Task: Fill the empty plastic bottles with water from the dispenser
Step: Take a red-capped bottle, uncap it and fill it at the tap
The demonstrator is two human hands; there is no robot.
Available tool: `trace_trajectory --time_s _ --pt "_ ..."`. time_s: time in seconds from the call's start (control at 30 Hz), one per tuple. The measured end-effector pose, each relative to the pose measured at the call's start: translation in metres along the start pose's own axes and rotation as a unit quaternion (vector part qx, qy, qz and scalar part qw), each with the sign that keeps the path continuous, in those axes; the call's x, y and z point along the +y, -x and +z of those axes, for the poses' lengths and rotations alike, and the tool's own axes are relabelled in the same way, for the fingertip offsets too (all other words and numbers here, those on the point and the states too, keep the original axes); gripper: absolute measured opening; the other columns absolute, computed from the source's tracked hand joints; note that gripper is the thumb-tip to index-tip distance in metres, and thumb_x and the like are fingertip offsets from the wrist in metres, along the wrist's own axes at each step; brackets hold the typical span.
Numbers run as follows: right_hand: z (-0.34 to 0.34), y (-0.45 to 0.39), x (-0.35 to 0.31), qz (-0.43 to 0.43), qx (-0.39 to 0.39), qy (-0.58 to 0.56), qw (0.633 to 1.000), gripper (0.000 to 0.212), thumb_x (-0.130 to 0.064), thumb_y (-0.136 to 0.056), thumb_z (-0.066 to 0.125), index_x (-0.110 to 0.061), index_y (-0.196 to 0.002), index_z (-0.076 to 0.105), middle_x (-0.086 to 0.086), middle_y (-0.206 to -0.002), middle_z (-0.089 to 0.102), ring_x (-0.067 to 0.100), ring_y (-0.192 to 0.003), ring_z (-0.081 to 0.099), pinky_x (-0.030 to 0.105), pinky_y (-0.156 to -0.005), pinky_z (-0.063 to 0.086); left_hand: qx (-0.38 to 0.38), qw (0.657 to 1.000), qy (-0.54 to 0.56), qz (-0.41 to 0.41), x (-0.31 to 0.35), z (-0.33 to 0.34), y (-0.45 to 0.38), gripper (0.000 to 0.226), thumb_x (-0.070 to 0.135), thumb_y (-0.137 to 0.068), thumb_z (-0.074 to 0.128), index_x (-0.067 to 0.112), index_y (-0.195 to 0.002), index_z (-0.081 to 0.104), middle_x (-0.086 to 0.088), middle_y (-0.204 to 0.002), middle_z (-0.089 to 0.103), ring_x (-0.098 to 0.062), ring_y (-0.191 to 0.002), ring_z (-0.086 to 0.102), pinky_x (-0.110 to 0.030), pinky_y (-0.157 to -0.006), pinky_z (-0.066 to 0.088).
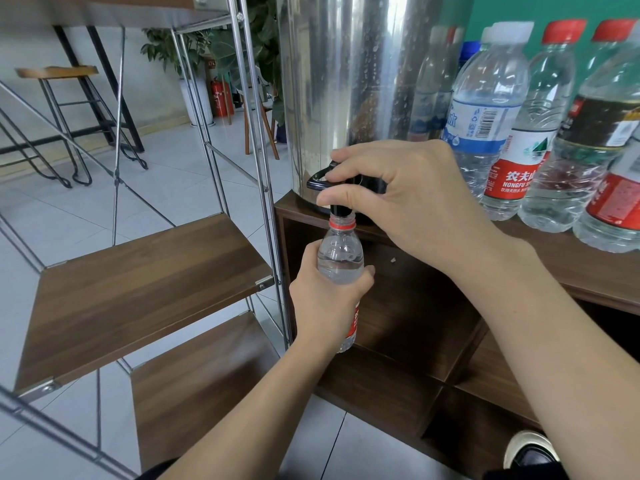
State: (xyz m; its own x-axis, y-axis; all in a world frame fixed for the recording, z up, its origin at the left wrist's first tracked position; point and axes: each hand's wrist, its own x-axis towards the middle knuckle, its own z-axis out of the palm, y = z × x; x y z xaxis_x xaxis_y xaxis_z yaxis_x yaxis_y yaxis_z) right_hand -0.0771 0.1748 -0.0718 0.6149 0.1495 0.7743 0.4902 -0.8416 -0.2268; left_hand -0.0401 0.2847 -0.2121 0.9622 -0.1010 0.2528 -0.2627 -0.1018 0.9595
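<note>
A tall steel water dispenser (pixel 349 81) stands on a brown wooden cabinet (pixel 571 258). Its black tap (pixel 320 180) juts out at the base. My right hand (pixel 398 199) grips the tap lever, thumb below and fingers over it. My left hand (pixel 325 303) holds a clear plastic bottle (pixel 341 254) with a red neck ring and red label upright, its open mouth right under the spout. Water fills the bottle up to its shoulder.
Several capped plastic bottles (pixel 519 133) stand on the cabinet top to the right of the dispenser. A metal-framed rack with wooden shelves (pixel 138 282) is at the left. A stool (pixel 59 74), a plant and a red fire extinguisher (pixel 221 98) stand farther back on the tiled floor.
</note>
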Motion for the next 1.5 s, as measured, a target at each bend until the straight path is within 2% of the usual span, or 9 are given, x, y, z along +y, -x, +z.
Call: trace_trajectory --time_s 0.23,0.47,0.7,0.9,1.17,1.27,1.5 --pt "-0.0006 0.0 0.0005 -0.002 0.002 0.007 1.0 0.03 -0.041 -0.089 0.071 -0.014 -0.096 0.081 0.002 -0.095 0.078 0.014 -0.092 0.071 0.033 -0.084 0.052 -0.001 1.0 -0.002 0.0 0.001 0.0 0.0001 0.056 0.032 -0.078 0.09 0.028 -0.125 0.059 0.013 -0.109 0.071 -0.002 -0.099 0.068 -0.03 -0.093 0.057" --pt "-0.0004 0.0005 0.0003 -0.009 0.008 0.002 1.0 0.029 -0.04 -0.09 0.07 -0.013 -0.095 0.081 0.002 -0.092 0.078 0.016 -0.091 0.073 0.042 -0.08 0.058 0.001 1.0 0.001 0.002 0.0004 -0.0007 -0.0001 0.055 0.031 -0.077 0.091 0.029 -0.123 0.06 0.012 -0.108 0.072 -0.003 -0.098 0.069 -0.035 -0.094 0.058" --pt "-0.001 -0.0002 -0.0007 -0.001 -0.001 0.002 1.0 0.034 -0.044 -0.091 0.063 -0.015 -0.097 0.08 0.002 -0.096 0.078 0.017 -0.094 0.073 0.042 -0.08 0.058 -0.001 1.0 -0.002 0.004 0.0017 -0.0008 0.0003 0.055 0.032 -0.078 0.09 0.031 -0.123 0.059 0.014 -0.108 0.071 0.002 -0.098 0.067 -0.026 -0.092 0.056" --pt "-0.0005 -0.0008 -0.0013 0.001 -0.008 0.013 1.0 0.038 -0.046 -0.093 0.058 -0.013 -0.099 0.078 0.001 -0.095 0.078 0.017 -0.093 0.073 0.041 -0.08 0.059 -0.007 1.0 0.0 0.001 0.0002 -0.001 -0.0004 0.056 0.032 -0.079 0.09 0.03 -0.125 0.059 0.014 -0.11 0.071 -0.001 -0.1 0.068 -0.025 -0.092 0.055" --pt "0.0021 -0.0016 -0.0009 0.003 0.002 0.026 1.0 0.036 -0.044 -0.097 0.057 -0.013 -0.098 0.075 0.003 -0.091 0.076 0.017 -0.083 0.072 0.039 -0.071 0.058 -0.012 1.0 0.002 0.001 -0.0008 -0.0011 -0.0008 0.056 0.032 -0.078 0.09 0.03 -0.125 0.059 0.015 -0.108 0.07 0.003 -0.098 0.067 -0.019 -0.088 0.053" --pt "0.0031 -0.0021 -0.0001 0.002 0.008 0.033 0.999 0.035 -0.043 -0.099 0.058 -0.012 -0.098 0.073 0.003 -0.086 0.075 0.015 -0.074 0.069 0.035 -0.067 0.054 -0.013 1.0 0.007 0.001 -0.0013 -0.0015 -0.001 0.055 0.032 -0.078 0.09 0.029 -0.124 0.06 0.014 -0.108 0.071 0.001 -0.098 0.068 -0.022 -0.089 0.055" --pt "0.0031 -0.0055 0.0001 0.023 0.026 0.025 0.999 0.033 -0.041 -0.102 0.057 -0.01 -0.098 0.07 -0.001 -0.072 0.068 0.012 -0.064 0.059 0.02 -0.059 0.042 -0.014 1.0 0.01 0.003 -0.0016 -0.0013 -0.0016 0.052 0.03 -0.078 0.09 0.031 -0.121 0.06 0.017 -0.104 0.07 0.006 -0.097 0.066 -0.015 -0.083 0.051"
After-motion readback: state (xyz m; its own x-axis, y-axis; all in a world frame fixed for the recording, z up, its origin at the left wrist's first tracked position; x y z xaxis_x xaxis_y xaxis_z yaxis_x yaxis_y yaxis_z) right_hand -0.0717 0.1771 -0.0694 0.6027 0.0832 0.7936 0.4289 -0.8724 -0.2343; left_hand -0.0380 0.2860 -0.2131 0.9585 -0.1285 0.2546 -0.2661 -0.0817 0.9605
